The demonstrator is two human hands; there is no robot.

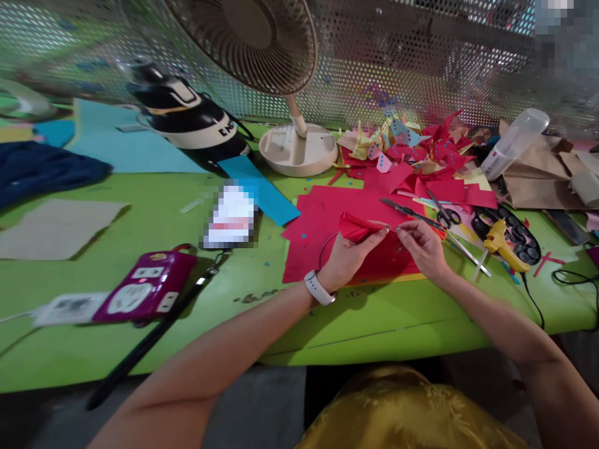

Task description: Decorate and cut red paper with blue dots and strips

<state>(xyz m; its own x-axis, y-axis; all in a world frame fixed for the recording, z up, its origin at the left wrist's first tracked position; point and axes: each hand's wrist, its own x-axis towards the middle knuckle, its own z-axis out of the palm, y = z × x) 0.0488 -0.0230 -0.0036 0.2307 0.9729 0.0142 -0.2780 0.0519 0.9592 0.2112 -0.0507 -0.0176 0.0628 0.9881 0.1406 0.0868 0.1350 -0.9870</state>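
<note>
A folded piece of red paper (354, 227) is pinched between the thumb and fingers of my left hand (345, 260), which has a pale band on its wrist. Close beside it, the thumb and fingertips of my right hand (425, 251) are closed near the paper's right end. What they hold is too small to make out. Both hands are just above a stack of red paper sheets (306, 215). Black-handled scissors (447, 214) and a dark-bladed tool with orange on its handle (406, 210) lie beyond my right hand.
Folded paper shapes with dots (397, 146) are piled at the back, right of a fan (298, 149). At right are a yellow glue gun (503, 246) and a clear bottle (517, 143). A black bottle (196, 125), blue strip (264, 193) and purple power strip (145, 287) are at left.
</note>
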